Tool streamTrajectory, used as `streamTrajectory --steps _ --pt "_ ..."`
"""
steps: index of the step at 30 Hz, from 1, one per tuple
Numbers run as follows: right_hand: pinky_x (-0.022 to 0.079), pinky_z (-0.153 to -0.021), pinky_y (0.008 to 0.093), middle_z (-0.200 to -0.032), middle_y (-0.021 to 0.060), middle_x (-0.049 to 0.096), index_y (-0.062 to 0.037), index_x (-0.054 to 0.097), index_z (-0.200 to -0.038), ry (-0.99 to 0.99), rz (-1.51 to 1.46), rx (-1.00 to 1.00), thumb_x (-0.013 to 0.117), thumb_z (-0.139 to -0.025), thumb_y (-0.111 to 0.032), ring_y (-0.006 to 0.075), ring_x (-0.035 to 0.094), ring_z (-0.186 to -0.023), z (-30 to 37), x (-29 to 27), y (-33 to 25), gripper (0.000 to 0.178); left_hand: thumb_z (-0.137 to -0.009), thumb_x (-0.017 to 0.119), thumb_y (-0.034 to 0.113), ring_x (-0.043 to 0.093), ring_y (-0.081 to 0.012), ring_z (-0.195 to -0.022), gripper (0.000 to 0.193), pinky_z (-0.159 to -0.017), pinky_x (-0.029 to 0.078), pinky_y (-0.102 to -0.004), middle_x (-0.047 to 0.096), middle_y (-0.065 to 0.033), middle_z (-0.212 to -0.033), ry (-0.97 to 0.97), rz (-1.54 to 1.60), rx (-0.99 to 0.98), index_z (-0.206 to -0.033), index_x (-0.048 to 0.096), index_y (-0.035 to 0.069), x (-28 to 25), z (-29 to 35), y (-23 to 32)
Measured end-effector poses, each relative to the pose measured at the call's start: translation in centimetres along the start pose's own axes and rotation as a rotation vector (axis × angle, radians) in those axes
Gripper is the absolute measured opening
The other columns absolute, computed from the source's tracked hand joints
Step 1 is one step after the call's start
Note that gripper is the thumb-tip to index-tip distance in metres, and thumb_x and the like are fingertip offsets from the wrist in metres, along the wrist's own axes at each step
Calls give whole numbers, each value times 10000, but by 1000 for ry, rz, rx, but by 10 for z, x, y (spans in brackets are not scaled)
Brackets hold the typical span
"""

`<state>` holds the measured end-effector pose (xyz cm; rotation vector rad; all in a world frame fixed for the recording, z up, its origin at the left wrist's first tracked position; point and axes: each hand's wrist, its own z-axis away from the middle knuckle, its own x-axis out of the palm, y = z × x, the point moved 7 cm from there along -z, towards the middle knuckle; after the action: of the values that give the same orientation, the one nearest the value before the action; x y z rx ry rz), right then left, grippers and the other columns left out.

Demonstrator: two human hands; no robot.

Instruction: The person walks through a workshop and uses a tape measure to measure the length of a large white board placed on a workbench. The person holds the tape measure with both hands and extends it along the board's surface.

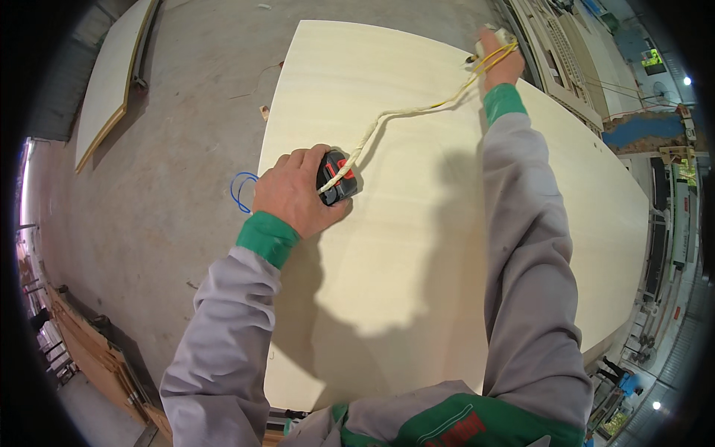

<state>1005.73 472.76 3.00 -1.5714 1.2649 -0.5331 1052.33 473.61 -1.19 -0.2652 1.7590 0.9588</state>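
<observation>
A large pale wooden panel [387, 276] lies flat in front of me. Near its left edge my left hand [294, 190] grips a black-and-red battery pack [337, 177], which rests on or just above the surface. A cream-wrapped cable [387, 114] runs from the pack across the panel and turns yellow toward the far right. There my right hand [503, 63], arm stretched out, is closed around a small whitish device [506, 37] at the panel's far edge. The fingers hide most of that device, so its kind is unclear. Thin blue wire [237, 192] loops out beside my left hand.
Another pale panel [112, 78] stands raised at the far left above the grey concrete floor [197, 134]. Long boards [555, 63] are stacked beyond the far right edge. Brown sheets [97, 350] lie at the lower left. A person in blue [629, 382] is at the lower right.
</observation>
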Motion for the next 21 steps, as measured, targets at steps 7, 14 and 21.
streamTrajectory --steps 7,14,21 --pt "557 -810 430 -917 147 770 33 744 -959 102 50 -24 836 -856 -416 270 718 -850 -3 17 5 469 -719 867 426 706 -347 -1084 757 -879 605 -478 724 -131 -1175 18 -28 17 -1368 612 134 3 -5 -5" --pt "368 -1234 361 -1503 215 548 76 510 -1469 5 -1302 100 580 -1046 -429 265 516 -1411 34 -22 -54 662 -725 823 403 675 -368 -1153 688 -969 572 -487 711 -152 -1213 12 33 2 -1327 646 121 -5 -8 1" --pt "563 -810 282 -1010 -3 642 -50 607 -1136 202 -695 -127 844 -867 -12 75 590 -957 227 -80 -174 360 -712 886 454 618 -419 -1312 1021 -1115 506 -492 624 -253 -1437 22 -74 49 -1540 489 8 -24 -24 -5"
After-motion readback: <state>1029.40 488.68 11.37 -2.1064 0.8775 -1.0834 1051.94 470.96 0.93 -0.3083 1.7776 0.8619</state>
